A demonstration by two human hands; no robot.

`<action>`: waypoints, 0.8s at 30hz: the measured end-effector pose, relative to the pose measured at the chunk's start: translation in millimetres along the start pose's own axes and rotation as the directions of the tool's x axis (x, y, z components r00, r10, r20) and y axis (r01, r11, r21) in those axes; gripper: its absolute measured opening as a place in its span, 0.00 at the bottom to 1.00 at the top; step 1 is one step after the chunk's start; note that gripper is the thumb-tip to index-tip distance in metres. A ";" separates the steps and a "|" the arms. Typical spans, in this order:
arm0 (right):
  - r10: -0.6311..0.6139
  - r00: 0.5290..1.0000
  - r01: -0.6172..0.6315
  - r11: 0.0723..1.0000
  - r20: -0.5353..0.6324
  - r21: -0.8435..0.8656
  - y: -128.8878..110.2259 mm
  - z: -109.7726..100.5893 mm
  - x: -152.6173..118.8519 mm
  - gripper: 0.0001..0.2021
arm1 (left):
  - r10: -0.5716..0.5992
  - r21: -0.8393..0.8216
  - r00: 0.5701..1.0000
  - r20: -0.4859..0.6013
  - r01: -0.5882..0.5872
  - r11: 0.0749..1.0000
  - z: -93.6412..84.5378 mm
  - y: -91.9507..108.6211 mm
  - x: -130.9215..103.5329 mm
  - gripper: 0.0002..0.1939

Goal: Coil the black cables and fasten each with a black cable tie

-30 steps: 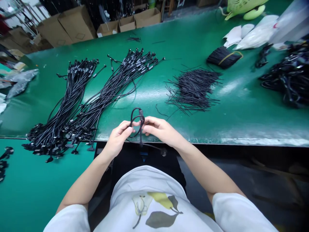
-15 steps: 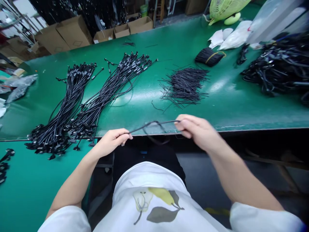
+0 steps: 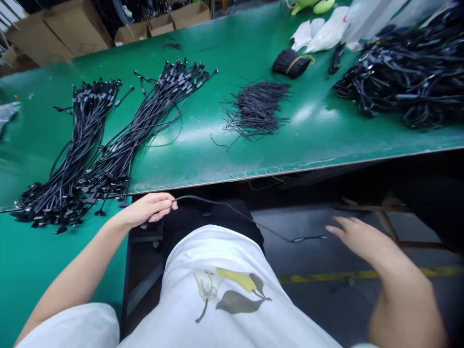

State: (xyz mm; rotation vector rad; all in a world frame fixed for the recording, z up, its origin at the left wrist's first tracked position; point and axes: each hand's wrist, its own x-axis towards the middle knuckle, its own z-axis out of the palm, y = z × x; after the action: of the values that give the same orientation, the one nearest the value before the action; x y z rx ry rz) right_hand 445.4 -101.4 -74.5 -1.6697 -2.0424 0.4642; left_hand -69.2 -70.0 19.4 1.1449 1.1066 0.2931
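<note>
Left hand (image 3: 154,208): grip pinching cable (image 3: 229,205). Cable sags toward 4 o'clock, nearside of worktop (image 3: 203,166). Right hand (image 3: 362,237): grip spread, just beside tip. Advise firm left pinch, slack settled.

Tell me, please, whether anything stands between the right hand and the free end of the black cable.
Nothing visible does: only a gap separates the right hand from the free end of the black cable. The left hand holds the cable farther along.
</note>
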 end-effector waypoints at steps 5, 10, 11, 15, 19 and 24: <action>-0.239 0.960 0.167 0.906 0.145 0.388 -155.0 76.3 42.2 0.26 | 0.007 -0.095 0.964 0.266 0.019 0.995 55.9 23.4 37.4 0.17; -0.092 0.973 -0.050 0.812 0.212 0.581 -140.7 112.1 76.1 0.13 | -0.016 -0.247 0.989 0.150 0.053 0.967 37.3 9.4 17.2 0.15; -0.044 0.983 -0.062 0.833 0.177 0.550 -121.7 112.2 76.0 0.13 | -0.034 -0.299 0.997 0.075 0.055 0.953 30.6 1.5 11.1 0.14; -0.072 0.986 0.011 0.928 0.149 0.372 -61.2 111.3 66.3 0.14 | -0.095 -0.380 0.990 -0.107 0.048 0.924 24.0 -32.2 1.7 0.15; -0.070 0.995 0.063 0.995 0.077 0.083 -55.3 106.7 51.7 0.18 | -0.146 0.056 0.985 -0.092 0.152 0.987 40.0 -51.1 12.3 0.18; -0.037 0.977 0.090 0.964 0.208 -0.251 -49.0 96.3 50.5 0.21 | -0.135 0.358 0.991 0.024 0.117 0.926 40.0 -58.4 5.5 0.14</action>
State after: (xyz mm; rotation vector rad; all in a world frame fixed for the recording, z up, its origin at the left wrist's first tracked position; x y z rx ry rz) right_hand 344.6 -59.4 -122.3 -1.7584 -2.3861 0.3700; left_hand -52.9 -115.1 -33.0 1.3852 1.2158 -0.0407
